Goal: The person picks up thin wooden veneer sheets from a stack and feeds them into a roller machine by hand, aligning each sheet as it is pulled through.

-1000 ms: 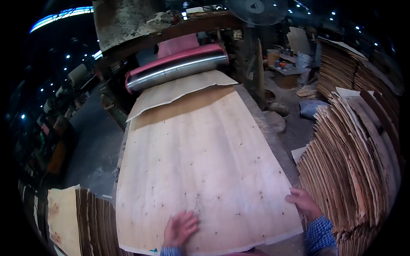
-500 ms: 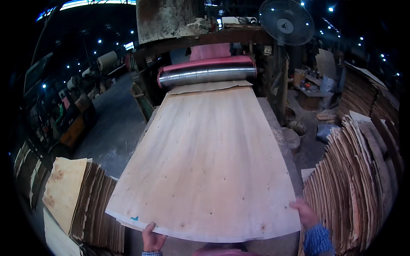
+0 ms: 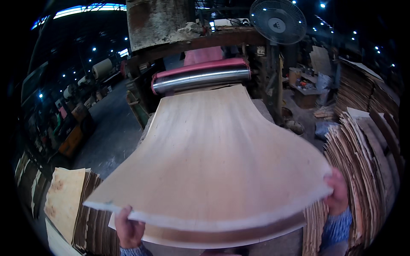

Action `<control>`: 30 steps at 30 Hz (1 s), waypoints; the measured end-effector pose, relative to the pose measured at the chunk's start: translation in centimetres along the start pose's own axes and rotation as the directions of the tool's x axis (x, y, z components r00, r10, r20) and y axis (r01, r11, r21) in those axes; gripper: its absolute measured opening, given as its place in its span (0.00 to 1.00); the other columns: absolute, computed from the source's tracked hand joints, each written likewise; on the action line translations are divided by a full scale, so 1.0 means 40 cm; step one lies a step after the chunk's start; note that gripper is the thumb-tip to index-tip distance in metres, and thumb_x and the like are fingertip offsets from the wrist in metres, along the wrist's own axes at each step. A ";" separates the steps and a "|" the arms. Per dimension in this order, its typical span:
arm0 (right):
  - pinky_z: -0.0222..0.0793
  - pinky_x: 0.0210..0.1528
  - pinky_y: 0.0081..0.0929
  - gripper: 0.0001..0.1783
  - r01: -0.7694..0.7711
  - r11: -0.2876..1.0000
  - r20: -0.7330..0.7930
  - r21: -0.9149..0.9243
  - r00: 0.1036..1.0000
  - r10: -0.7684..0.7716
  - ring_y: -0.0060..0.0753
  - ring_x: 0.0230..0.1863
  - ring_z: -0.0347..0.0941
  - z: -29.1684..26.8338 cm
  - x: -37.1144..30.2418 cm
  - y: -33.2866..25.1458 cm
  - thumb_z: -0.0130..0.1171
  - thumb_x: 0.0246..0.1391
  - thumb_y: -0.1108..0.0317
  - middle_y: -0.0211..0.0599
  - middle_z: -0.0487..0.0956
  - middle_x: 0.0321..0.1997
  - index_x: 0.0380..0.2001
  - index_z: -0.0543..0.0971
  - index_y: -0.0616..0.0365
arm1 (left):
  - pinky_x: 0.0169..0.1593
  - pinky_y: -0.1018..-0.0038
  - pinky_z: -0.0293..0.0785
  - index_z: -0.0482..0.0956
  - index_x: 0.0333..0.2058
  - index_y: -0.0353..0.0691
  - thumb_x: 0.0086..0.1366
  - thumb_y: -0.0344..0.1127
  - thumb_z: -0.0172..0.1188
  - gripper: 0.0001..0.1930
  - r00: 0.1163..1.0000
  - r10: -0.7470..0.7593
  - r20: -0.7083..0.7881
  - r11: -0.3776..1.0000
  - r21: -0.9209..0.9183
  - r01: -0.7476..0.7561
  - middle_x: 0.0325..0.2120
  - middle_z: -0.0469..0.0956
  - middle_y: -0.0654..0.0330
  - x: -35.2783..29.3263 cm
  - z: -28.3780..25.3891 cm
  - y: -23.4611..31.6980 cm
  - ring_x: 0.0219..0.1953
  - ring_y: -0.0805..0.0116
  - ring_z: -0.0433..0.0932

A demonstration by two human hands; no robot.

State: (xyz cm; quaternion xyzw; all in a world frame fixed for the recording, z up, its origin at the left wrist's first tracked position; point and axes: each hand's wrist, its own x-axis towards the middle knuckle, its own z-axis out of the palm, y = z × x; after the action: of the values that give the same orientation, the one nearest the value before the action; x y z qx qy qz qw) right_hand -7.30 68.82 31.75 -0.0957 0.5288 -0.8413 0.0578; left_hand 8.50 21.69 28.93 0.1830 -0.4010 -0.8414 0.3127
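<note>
A large, pale wood veneer sheet [image 3: 213, 162] bows upward in front of me, its near edge raised and its far end lying close to a machine's steel roller [image 3: 203, 80]. My left hand [image 3: 129, 229] pinches the near edge toward its left corner, thumb on top. At the right corner my right hand [image 3: 337, 190] grips the edge, slightly smeared by motion. Beneath the raised edge, another veneer sheet [image 3: 222, 240] shows its near strip. The fingers under the sheet are hidden.
Upright stacks of veneer stand at left [image 3: 64, 200] and right [image 3: 354, 170]. A pink-covered roller [image 3: 200, 67] lies above the steel one. A fan [image 3: 278, 23] is mounted at upper right. A yellow-and-black vehicle [image 3: 70, 138] sits on the floor at left.
Both hands have lifted the top sheet's near edge and spread outward, the right one rising. The sheet now arches, and the sheet under it shows. The view has shifted slightly.
</note>
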 end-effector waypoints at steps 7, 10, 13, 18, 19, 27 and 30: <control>0.68 0.13 0.10 0.13 -0.007 0.999 0.001 0.042 1.000 0.007 0.18 0.15 0.73 0.021 0.309 -0.063 0.53 0.54 0.71 0.34 0.78 0.25 0.40 0.74 0.69 | 0.22 0.79 0.76 0.73 0.29 0.36 0.63 0.28 0.54 0.04 0.996 -0.014 0.086 0.999 -0.051 0.019 0.20 0.74 0.61 0.249 0.201 0.018 0.21 0.69 0.77; 0.69 0.16 0.12 0.09 -0.066 0.997 0.003 0.025 0.998 0.066 0.21 0.17 0.73 -0.006 0.452 -0.004 0.55 0.54 0.72 0.34 0.78 0.26 0.37 0.75 0.66 | 0.26 0.76 0.78 0.72 0.28 0.35 0.63 0.28 0.53 0.04 0.989 -0.038 0.142 0.995 -0.081 0.050 0.21 0.73 0.59 0.397 0.232 -0.040 0.23 0.67 0.77; 0.70 0.22 0.16 0.07 -0.132 0.991 0.073 -0.033 0.988 0.134 0.25 0.22 0.72 -0.064 0.619 0.138 0.56 0.54 0.72 0.35 0.76 0.28 0.35 0.75 0.63 | 0.30 0.72 0.79 0.70 0.31 0.33 0.63 0.27 0.52 0.03 0.984 -0.106 0.142 0.988 -0.095 0.120 0.24 0.73 0.58 0.580 0.240 -0.144 0.26 0.65 0.77; 0.74 0.42 0.30 0.16 0.035 0.570 -0.110 -0.821 0.970 -0.218 0.39 0.41 0.77 -0.176 0.646 0.459 0.58 0.53 0.67 0.40 0.79 0.40 0.44 0.75 0.61 | 0.33 0.68 0.79 0.67 0.39 0.33 0.65 0.27 0.50 0.06 0.974 -0.217 0.065 0.976 -0.018 0.219 0.28 0.72 0.56 0.830 0.177 -0.432 0.29 0.63 0.77; 0.71 0.49 0.35 0.19 0.028 0.390 -0.062 -0.921 0.974 -0.217 0.46 0.47 0.74 -0.103 0.558 0.491 0.58 0.52 0.66 0.45 0.78 0.45 0.47 0.74 0.63 | 0.33 0.68 0.79 0.66 0.40 0.33 0.65 0.27 0.50 0.07 0.976 -0.219 0.016 0.976 -0.014 0.219 0.29 0.72 0.56 0.864 0.115 -0.464 0.30 0.62 0.77; 0.57 0.62 0.46 0.28 -0.120 -0.127 -0.087 -0.985 0.967 -0.239 0.59 0.60 0.63 -0.099 0.050 0.547 0.61 0.47 0.67 0.60 0.69 0.57 0.51 0.69 0.69 | 0.34 0.71 0.75 0.68 0.42 0.36 0.67 0.45 0.54 0.17 0.892 -0.441 -0.101 0.876 0.169 0.452 0.33 0.74 0.57 0.965 0.124 -0.640 0.34 0.64 0.76; 0.62 0.59 0.45 0.28 -0.165 -0.066 -0.149 -0.984 0.967 -0.206 0.58 0.57 0.67 -0.111 -0.046 0.513 0.62 0.45 0.68 0.59 0.70 0.56 0.50 0.70 0.68 | 0.34 0.74 0.73 0.71 0.45 0.42 0.64 0.47 0.57 0.18 0.868 -0.496 0.005 0.829 0.301 0.471 0.36 0.76 0.61 0.902 0.049 -0.653 0.36 0.67 0.76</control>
State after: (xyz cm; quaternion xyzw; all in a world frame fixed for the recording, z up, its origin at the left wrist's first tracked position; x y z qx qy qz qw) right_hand -6.59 64.20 11.21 -0.0074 0.9751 -0.1921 -0.1109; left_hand -29.13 11.14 7.45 0.2870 -0.4730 -0.8319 0.0423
